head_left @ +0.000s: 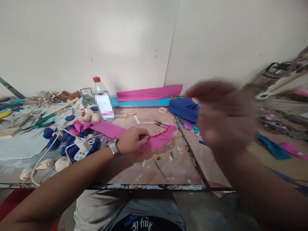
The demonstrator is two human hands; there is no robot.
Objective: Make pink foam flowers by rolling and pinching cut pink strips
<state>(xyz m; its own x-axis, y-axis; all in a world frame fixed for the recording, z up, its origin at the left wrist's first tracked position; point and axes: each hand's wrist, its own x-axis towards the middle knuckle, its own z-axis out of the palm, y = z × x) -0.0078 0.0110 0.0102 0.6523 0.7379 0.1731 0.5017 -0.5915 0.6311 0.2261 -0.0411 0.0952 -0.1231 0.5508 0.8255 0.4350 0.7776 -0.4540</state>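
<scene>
Head view: my left hand (133, 139) has thumb and finger pinching the crinkled edge of the pink strip (161, 142), which lies on the table (176, 173) right in front of me, I'd guess so it doesn't slide or curl. Right hand (223, 118) is raised up close and badly smeared, so no clue if those fingers are spread or gripping something. It seems to block 1 end of the blue cloth (183, 109) too, and the bottle (98, 86) is partly lost to pixelation lol.
</scene>
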